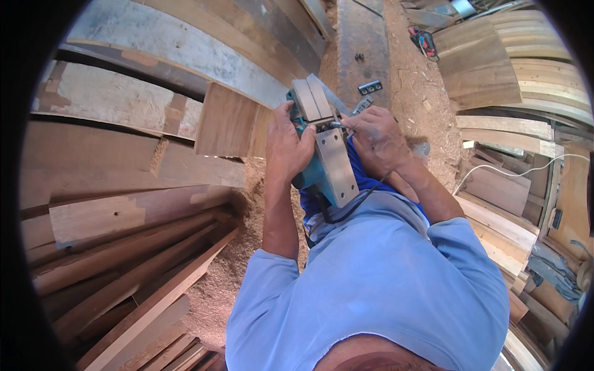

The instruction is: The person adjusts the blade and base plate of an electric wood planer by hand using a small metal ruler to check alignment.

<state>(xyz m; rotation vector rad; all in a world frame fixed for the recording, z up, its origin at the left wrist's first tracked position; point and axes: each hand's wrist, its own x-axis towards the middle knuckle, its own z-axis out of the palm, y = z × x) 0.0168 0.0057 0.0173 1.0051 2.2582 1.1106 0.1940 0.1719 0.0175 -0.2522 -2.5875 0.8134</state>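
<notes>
A teal electric planer point(335, 167) lies upside down on my lap, its flat metal sole facing up and its cutter slot in the middle. My left hand point(286, 145) is wrapped round its left side, thumb beside the slot. Over the slot my right hand point(378, 137) is closed, its fingertips pinched at the cutter; whatever they hold is mostly hidden. Just beyond those fingers shows a grey metal bracket point(362, 106); whether it is joined to the planer I cannot tell. A dark cord point(356, 212) curves across my lap beside the planer.
A long plank point(364, 37) ahead bears a dark block with round holes point(370, 88) and a small black piece point(359, 57). A red and black tool point(423, 43) lies on the sawdust point(405, 80). Stacked boards point(142, 93) stand left, more timber point(495, 229) right, with a white cord point(520, 170).
</notes>
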